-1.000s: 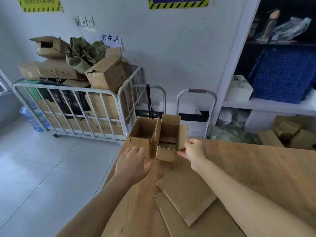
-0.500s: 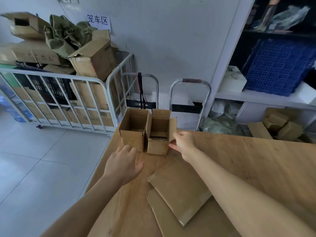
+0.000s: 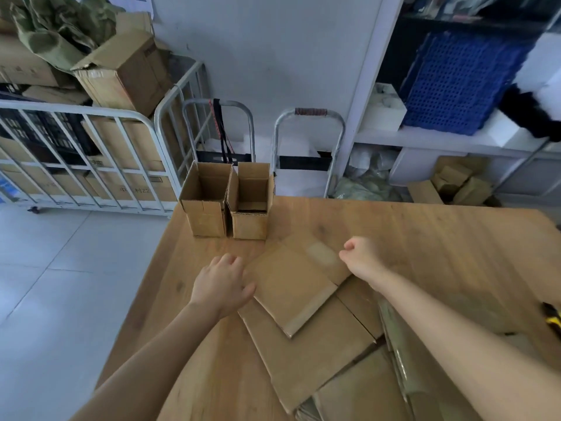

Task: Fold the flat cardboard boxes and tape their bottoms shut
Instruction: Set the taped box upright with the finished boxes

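Note:
Two folded cardboard boxes stand upright with open tops at the table's far left corner: a left box (image 3: 206,205) and a right box (image 3: 250,208), touching side by side. Several flat cardboard boxes lie stacked in front of me; the top flat box (image 3: 294,284) has a strip of tape near its far end. My left hand (image 3: 223,285) hovers at that flat box's left edge, fingers loosely curled, holding nothing. My right hand (image 3: 361,258) is above its right edge, fingers curled in, empty.
The wooden table (image 3: 440,247) ends at left over a tiled floor. A metal cage cart (image 3: 91,165) full of cartons stands beyond, two hand trolleys (image 3: 309,141) against the wall, shelves with a blue crate (image 3: 455,83) at right. A yellow-black tool (image 3: 554,320) lies at the table's right edge.
My right hand let go of the right folded box and drew back over the flat stack. My left hand also pulled back toward me. The camera tilted down.

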### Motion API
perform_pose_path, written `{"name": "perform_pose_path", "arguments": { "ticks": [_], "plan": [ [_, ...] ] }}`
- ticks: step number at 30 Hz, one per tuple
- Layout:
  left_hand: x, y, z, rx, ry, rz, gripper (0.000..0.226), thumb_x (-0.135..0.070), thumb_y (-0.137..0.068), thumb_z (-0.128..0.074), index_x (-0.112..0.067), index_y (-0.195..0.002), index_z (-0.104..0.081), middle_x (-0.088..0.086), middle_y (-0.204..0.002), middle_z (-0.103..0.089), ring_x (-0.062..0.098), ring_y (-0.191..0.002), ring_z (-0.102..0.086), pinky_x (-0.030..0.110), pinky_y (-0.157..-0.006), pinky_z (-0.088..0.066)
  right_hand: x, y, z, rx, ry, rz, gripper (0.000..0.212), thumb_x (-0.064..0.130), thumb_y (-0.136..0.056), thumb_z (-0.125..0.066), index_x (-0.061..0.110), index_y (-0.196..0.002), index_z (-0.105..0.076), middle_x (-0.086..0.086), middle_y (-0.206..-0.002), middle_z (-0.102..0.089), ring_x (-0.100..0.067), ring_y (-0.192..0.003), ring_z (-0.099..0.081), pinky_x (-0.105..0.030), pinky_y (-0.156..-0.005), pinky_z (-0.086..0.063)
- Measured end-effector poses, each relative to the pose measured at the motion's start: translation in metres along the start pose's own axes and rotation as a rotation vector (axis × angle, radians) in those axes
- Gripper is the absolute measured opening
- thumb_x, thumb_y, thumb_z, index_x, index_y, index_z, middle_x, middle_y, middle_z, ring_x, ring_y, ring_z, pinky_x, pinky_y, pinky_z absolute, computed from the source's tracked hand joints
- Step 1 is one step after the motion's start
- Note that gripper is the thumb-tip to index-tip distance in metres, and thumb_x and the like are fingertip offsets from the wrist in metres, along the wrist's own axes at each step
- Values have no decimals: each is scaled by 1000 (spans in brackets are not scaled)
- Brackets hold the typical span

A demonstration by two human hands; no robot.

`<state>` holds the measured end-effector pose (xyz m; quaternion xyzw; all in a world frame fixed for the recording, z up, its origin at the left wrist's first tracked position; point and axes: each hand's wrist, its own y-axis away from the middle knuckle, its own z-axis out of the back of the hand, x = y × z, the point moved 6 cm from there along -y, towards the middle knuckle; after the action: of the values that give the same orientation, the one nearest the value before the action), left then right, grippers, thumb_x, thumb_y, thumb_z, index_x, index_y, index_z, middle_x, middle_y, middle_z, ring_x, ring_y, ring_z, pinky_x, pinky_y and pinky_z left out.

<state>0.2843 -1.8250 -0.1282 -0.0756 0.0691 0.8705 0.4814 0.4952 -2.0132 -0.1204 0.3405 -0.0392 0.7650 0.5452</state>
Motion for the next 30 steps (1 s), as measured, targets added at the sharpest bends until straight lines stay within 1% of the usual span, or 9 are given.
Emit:
{"name": "perform_pose_path", "arguments": {
  "ticks": [3,7,12,14,17,22,23,26,30],
  "plan": [
    [-2,1,-14,90,11,98,44,-55,-87,-49,-20,-113,-49,-1,-108,-55,21,-102,-55,30,-77,-48,-13,4,1,2,98,-17,32,15,-94,-56,-4,-119,-58,-18,-121,-61,-33,-110,-58,-42,-95,-48],
    [3,0,-33,212,131,213,45,-59,-85,-52,-20,-102,-38,-1,-90,-57,20,-82,-59,32,-63,-51,-18,2,-7,9,78,-38,38,18,-92,-63,-5,-121,-57,-19,-124,-59,-33,-114,-56,-40,-96,-45],
    [-1,12,-38,223,240,237,55,-58,-85,-54,-17,-119,-39,4,-106,-57,23,-95,-57,37,-77,-53,-15,10,-1,-46,126,48,38,30,-87,-70,11,-119,-65,-8,-124,-61,-26,-111,-58,-40,-95,-48],
    [-5,19,-32,196,331,270,61,-53,-86,-57,-14,-128,-37,2,-109,-52,20,-98,-53,31,-76,-48,-13,16,0,-4,54,72,30,24,-87,-70,12,-114,-66,-8,-123,-61,-23,-110,-58,-35,-94,-47],
    [-20,29,-13,104,403,273,62,-48,-87,-60,-13,-132,-37,0,-109,-45,17,-97,-48,28,-75,-43,-18,33,5,41,-86,17,40,18,-88,-69,7,-126,-59,-9,-127,-59,-24,-115,-56,-33,-95,-45],
    [-49,52,34,-95,585,296,68,-31,-86,-67,-15,-141,-31,9,-141,-36,12,-105,-42,24,-82,-40,-28,70,27,38,-328,-65,53,14,-88,-69,4,-137,-49,-11,-135,-53,-27,-123,-51,-33,-96,-41],
    [-57,59,44,-124,582,280,69,-30,-85,-68,-16,-142,-30,9,-143,-34,14,-109,-43,25,-84,-41,-29,79,34,51,-369,-60,50,13,-89,-68,3,-134,-50,-10,-129,-57,-26,-118,-53,-32,-94,-42],
    [-86,87,63,-165,504,231,75,-27,-85,-67,-16,-146,-24,8,-149,-26,18,-120,-45,21,-82,-42,-34,113,57,96,-424,20,26,7,-91,-64,4,-117,-61,3,-91,-60,-15,-85,-57,-29,-82,-46],
    [-137,136,81,-276,443,190,82,-21,-85,-66,-20,-149,-16,5,-150,-22,18,-120,-46,23,-83,-49,-61,159,99,28,-395,147,11,11,-90,-67,17,-99,-65,-4,-108,-69,-16,-87,-62,-34,-84,-54]
  ]
}}
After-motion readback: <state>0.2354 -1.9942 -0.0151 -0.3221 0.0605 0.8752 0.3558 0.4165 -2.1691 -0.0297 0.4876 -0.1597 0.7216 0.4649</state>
